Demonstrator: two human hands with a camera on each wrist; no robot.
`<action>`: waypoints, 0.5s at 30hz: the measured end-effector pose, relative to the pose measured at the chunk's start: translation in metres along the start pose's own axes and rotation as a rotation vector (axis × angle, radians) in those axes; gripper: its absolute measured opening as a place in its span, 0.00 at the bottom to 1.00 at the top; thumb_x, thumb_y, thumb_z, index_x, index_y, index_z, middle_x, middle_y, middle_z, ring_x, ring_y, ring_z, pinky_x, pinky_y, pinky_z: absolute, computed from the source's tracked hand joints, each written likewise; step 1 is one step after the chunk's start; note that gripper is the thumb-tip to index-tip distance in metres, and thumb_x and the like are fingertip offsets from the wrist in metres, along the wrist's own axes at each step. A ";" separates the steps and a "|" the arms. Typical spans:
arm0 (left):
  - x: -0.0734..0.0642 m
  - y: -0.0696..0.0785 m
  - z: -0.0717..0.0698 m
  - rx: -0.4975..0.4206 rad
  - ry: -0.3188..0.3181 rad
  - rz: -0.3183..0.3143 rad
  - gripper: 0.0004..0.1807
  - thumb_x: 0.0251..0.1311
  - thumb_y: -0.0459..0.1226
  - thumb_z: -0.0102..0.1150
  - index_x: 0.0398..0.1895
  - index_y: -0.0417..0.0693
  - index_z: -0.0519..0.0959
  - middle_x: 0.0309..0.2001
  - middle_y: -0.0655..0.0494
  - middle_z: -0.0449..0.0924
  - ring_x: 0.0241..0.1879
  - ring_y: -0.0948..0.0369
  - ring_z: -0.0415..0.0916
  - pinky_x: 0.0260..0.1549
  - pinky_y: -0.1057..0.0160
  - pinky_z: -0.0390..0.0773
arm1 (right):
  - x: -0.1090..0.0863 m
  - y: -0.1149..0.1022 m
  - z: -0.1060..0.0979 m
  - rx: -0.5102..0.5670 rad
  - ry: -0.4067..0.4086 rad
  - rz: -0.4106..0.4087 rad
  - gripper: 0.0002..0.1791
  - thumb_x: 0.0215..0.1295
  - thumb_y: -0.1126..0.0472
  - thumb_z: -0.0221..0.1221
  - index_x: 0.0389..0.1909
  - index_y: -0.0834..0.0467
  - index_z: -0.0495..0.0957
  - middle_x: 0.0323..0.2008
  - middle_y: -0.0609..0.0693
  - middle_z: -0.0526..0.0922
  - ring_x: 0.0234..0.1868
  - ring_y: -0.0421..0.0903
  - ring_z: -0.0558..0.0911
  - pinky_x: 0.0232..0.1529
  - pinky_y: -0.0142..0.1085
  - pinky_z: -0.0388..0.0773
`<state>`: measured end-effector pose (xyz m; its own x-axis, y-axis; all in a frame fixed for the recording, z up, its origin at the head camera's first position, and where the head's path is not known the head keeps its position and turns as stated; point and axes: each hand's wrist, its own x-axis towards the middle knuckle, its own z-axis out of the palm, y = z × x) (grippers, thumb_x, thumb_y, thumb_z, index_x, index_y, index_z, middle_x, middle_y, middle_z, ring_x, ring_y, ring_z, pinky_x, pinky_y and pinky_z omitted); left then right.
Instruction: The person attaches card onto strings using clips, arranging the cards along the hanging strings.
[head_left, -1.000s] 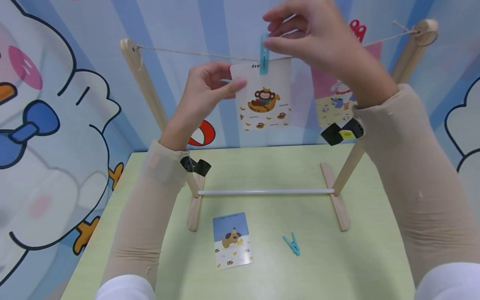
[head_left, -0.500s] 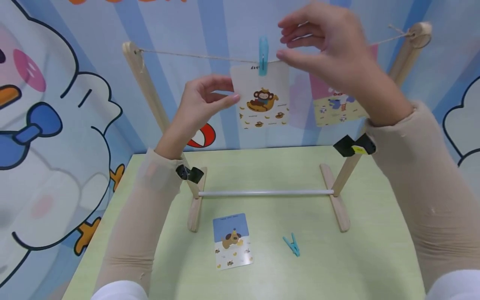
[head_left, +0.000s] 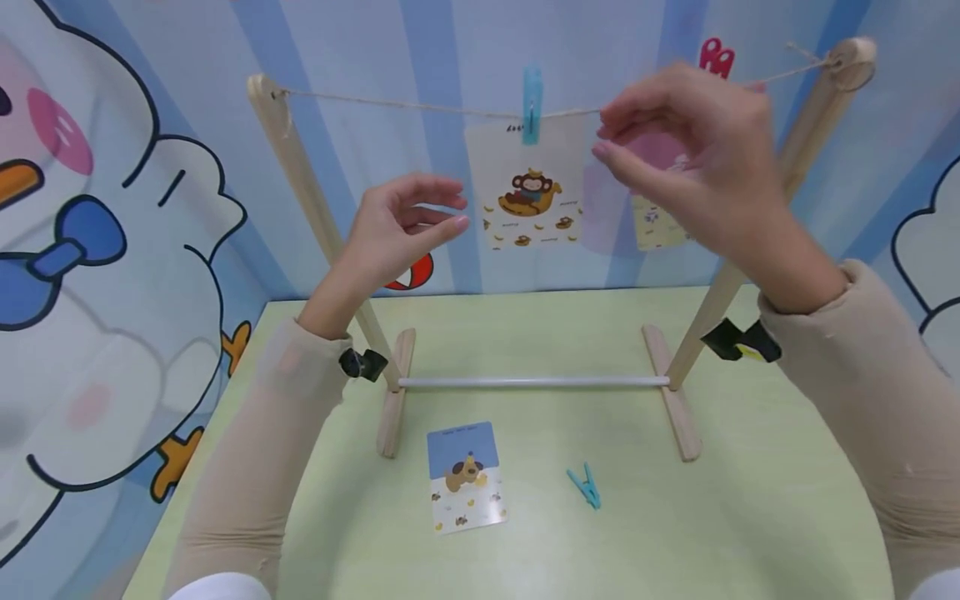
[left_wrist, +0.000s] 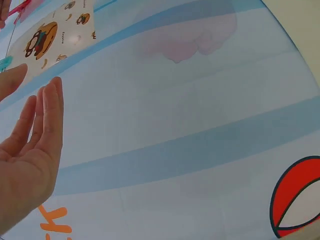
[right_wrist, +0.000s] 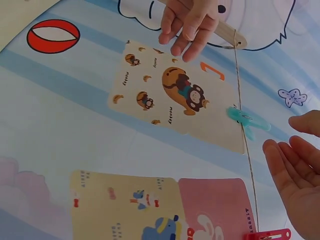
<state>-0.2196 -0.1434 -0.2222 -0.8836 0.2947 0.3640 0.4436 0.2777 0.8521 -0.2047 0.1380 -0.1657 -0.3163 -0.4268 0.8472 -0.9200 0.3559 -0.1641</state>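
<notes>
A white card with a monkey picture (head_left: 527, 200) hangs from a string (head_left: 420, 105), held there by a teal clothespin (head_left: 532, 107). To the card's left, my left hand (head_left: 401, 233) is off it, thumb and fingers apart and nothing between them. My right hand (head_left: 693, 154) is lifted to the card's right, in front of a pink and yellow card (head_left: 656, 223), and holds nothing. That second card hangs from a red clothespin (right_wrist: 270, 235). In the right wrist view the teal clothespin grips both string and card edge, with my right fingertips (right_wrist: 272, 150) a little away from it.
The string runs between two wooden posts (head_left: 296, 167) joined low down by a white rod (head_left: 532, 382). On the pale green table (head_left: 570, 567) lie a dog card (head_left: 467, 479) and another teal clothespin (head_left: 586, 486). A cartoon-printed backdrop (head_left: 442, 50) stands behind.
My right hand has let go of the teal clothespin and moved right and down. My left hand has released the monkey card's left edge and drawn away to the lower left.
</notes>
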 end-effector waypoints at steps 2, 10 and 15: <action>-0.004 -0.002 0.000 0.015 -0.013 -0.002 0.20 0.55 0.33 0.62 0.52 0.41 0.74 0.48 0.46 0.77 0.43 0.56 0.78 0.43 0.62 0.77 | -0.006 0.001 0.001 0.008 -0.017 0.000 0.10 0.53 0.73 0.62 0.37 0.72 0.78 0.36 0.57 0.81 0.35 0.39 0.79 0.38 0.25 0.76; -0.018 -0.011 -0.001 0.080 -0.053 0.000 0.19 0.54 0.34 0.63 0.50 0.41 0.75 0.47 0.48 0.78 0.42 0.57 0.78 0.42 0.60 0.78 | -0.032 0.006 0.009 0.025 -0.114 0.014 0.12 0.49 0.73 0.65 0.36 0.69 0.78 0.34 0.56 0.80 0.34 0.38 0.79 0.38 0.27 0.77; -0.029 -0.017 -0.002 0.171 -0.089 -0.007 0.18 0.54 0.36 0.63 0.50 0.44 0.75 0.44 0.54 0.78 0.40 0.59 0.79 0.42 0.59 0.77 | -0.050 0.006 0.015 0.040 -0.169 0.080 0.14 0.47 0.72 0.67 0.37 0.64 0.78 0.34 0.51 0.80 0.32 0.37 0.78 0.37 0.28 0.77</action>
<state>-0.2024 -0.1589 -0.2466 -0.8732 0.3699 0.3174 0.4636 0.4294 0.7750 -0.1973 0.1490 -0.2169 -0.4201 -0.5331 0.7344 -0.8978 0.3622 -0.2506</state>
